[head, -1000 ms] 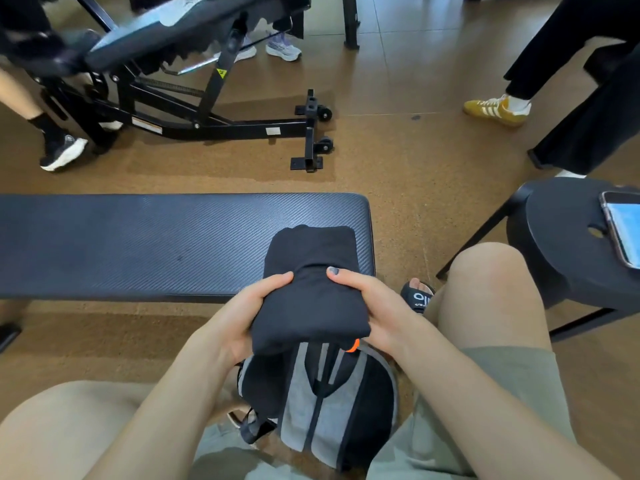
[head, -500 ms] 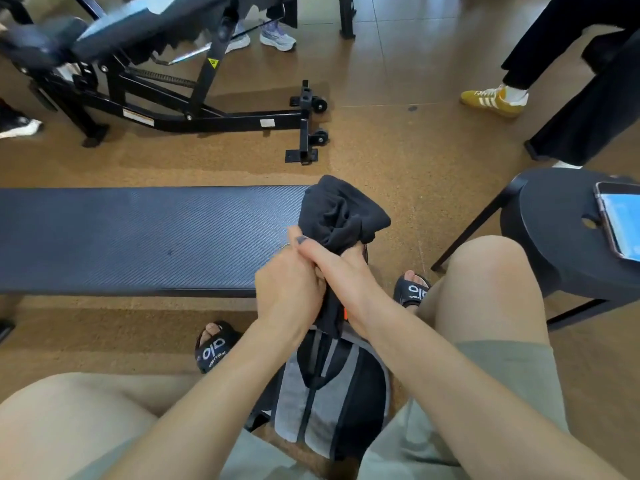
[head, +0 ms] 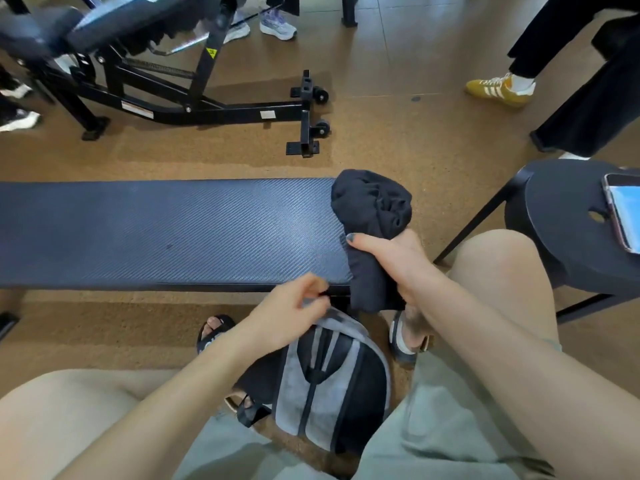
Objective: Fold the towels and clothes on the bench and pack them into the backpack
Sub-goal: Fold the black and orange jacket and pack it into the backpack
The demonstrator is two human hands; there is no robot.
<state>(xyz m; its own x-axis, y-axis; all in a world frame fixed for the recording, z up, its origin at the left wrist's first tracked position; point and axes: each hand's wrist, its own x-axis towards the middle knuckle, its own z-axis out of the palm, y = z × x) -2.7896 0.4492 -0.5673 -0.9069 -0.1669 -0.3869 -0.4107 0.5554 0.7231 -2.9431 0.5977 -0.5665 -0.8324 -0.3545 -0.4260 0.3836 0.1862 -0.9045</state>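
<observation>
Two hands have parted: right hand (head: 398, 261) alone clamps the rolled cloth (head: 372, 216) at the desk's (head: 173, 233) right end; left hand (head: 291, 315) pinches the backpack's (head: 332, 382) top.

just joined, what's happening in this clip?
A seated person is packing. The right hand has a closed grip on a rolled black fabric garment, held upright over the near end of the dark blue padded bench. The left hand pinches at the top of the grey-and-black backpack, which stands on the floor between the person's knees, likely at its zipper or opening. The garment is not in the backpack yet, and no other laundry shows on the bench.
</observation>
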